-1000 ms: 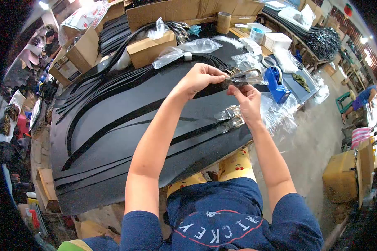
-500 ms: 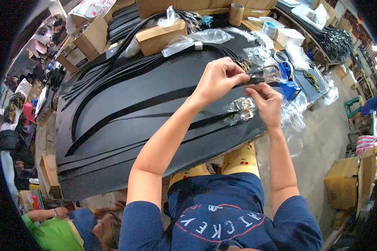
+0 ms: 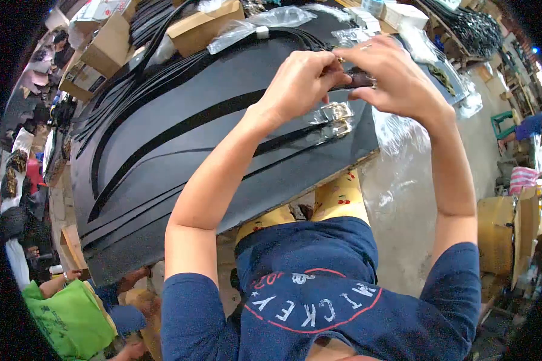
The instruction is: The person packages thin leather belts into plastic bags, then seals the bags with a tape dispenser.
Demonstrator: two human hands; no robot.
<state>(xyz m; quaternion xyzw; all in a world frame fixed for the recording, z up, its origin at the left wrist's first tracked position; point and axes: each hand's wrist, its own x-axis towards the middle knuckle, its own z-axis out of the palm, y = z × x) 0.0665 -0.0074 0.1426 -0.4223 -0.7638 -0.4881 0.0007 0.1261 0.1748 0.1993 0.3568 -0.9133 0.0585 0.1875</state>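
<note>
A black belt curves across the dark work table and up to my hands. My left hand is closed, pinching the belt near its end. Curved round that end, my right hand has its thumb below and its fingers above, and the index fingertip reaches to my left fingers. A dark, shiny end piece shows between them; the right hand hides most of it. Just below my hands lie belt buckles in clear plastic, with their black straps running left.
A bundle of black belts lies behind, near an open cardboard box and clear plastic bags. Plastic sheeting hangs at the table's right edge. A person in green is at lower left; another sits far right.
My right hand has moved up and arched over the belt's end. My left hand has risen slightly leftward in view. The blue tape dispenser is now hidden, and the whole view has shifted.
</note>
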